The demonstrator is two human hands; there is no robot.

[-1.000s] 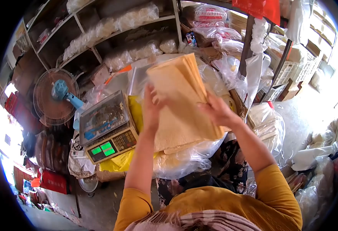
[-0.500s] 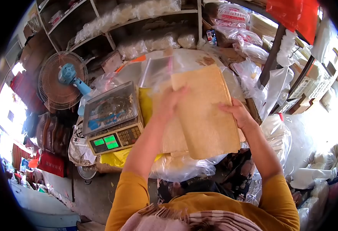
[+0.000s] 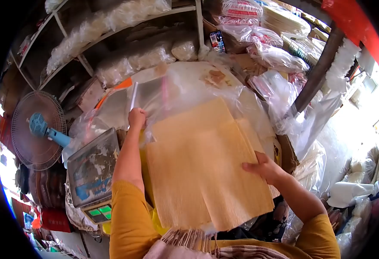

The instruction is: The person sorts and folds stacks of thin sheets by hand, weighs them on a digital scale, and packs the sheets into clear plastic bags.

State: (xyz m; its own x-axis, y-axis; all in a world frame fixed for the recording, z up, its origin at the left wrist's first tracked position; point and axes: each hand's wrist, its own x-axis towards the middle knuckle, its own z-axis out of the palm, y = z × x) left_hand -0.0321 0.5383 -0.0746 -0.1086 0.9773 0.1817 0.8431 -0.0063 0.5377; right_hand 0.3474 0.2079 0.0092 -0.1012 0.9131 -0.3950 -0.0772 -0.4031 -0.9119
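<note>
My left hand (image 3: 137,118) is closed at the edge of a clear plastic bag (image 3: 150,95) that lies on the table beyond the scale. Tan rectangular sheets (image 3: 206,172) spread over the near part of the table, in front of my body. My right hand (image 3: 262,168) holds the right edge of the top sheets, thumb on top and fingers underneath. Left of the sheets sits a scale (image 3: 92,168) with a metal tray and green displays, beside my left forearm.
A blue fan (image 3: 38,125) stands at the left. Shelves (image 3: 142,23) with plastic-wrapped bundles rise behind the table. Plastic bags (image 3: 275,56) are piled at the back right, near a slanted dark post (image 3: 321,69). More wrapped goods (image 3: 360,172) lie at the right.
My left hand has left the sheets and moved away from me to the plastic bag, closing on it. My right hand still grips the sheets, which now lie lower in view.
</note>
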